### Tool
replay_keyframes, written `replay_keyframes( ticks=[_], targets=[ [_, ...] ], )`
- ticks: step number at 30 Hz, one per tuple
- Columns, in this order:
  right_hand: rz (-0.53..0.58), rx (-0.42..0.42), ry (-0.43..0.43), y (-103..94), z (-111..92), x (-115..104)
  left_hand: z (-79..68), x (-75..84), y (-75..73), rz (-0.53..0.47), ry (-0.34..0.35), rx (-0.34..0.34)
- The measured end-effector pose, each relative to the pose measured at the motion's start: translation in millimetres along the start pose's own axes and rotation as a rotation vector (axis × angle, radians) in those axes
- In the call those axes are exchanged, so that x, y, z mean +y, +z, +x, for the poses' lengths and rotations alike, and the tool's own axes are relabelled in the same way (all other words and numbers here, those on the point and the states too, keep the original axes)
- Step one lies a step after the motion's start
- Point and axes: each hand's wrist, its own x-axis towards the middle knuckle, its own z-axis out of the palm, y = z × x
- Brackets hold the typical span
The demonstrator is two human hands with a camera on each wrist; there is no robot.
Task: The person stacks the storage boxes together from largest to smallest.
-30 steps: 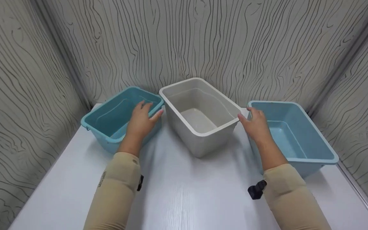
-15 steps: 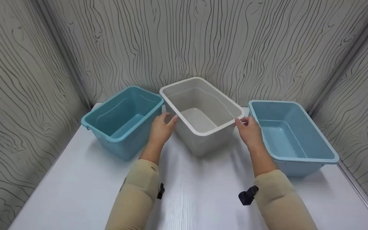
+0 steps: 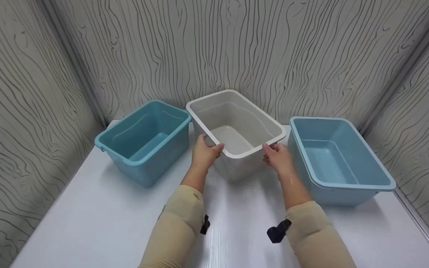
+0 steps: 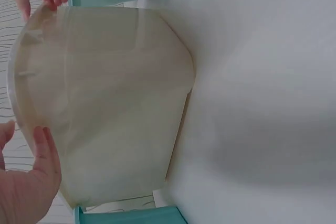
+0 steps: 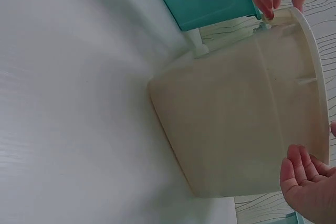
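A light grey plastic storage bin stands on the white table between two blue bins, turned with one corner toward me. My left hand grips its left rim near the front corner, the thumb over the edge and the fingers along the outer wall. On the front right rim, my right hand holds with its thumb at the top edge and its fingers curled beneath. Both wrist views look at the outer side of the grey bin, with a hand at either end of its rim. Inside, the grey bin holds nothing.
A teal bin stands close on the left, its rear corner near the grey rim. To the right is a light blue bin. Wood-patterned panels rise behind and at both sides of the table.
My left hand has come from over the teal bin to the grey bin's rim. My right hand has slid left along the front rim. The bins have hardly moved.
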Motion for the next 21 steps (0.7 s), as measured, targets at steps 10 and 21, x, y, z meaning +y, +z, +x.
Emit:
replay_keyframes(
  ticks=[10,21],
  targets=[
    [0.061,0.001,0.018,6.3,-2,-5,-0.6,3.1,10.3,-0.109,-0.042,-0.018],
    [0.228,0.030,0.053,4.0,-1,-1,-7.8,2.1,17.4,-0.120,-0.025,-0.053]
  ],
)
